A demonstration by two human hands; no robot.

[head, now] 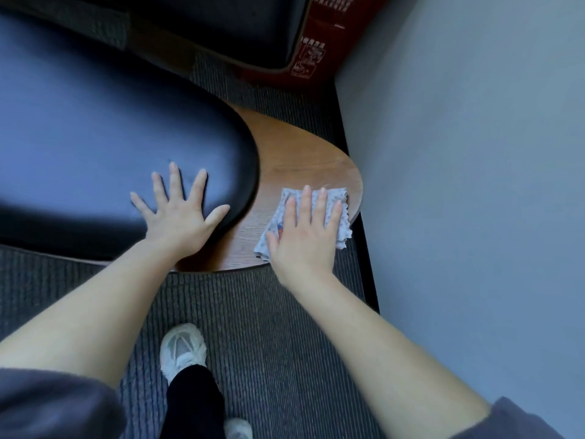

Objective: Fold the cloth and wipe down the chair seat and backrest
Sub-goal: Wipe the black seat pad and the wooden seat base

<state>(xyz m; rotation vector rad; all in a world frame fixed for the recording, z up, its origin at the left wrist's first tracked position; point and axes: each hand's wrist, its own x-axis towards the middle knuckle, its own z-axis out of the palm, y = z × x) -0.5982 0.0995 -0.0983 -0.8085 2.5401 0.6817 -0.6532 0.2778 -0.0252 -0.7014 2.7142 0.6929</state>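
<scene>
The cloth [343,224], folded into a small pad, lies on the bare wooden part of the chair seat [294,153], close to its right edge and near the rounded front corner. The right grip [304,229] lies flat on top with fingers straight and close together. It clamps nothing and only presses down, probably so the whole pad keeps contact with the wood and doesn't bunch up as it slides.

The left grip [177,217] is also apart: fingers splayed wide, palm down on the dark cushion [110,137] by its front right corner. That looks like a brace, steadying the person as they lean in and keeping the seat from shifting under the wiping.

Judged from this, the fold is done and the seat is being wiped. No backrest can be made out.
</scene>
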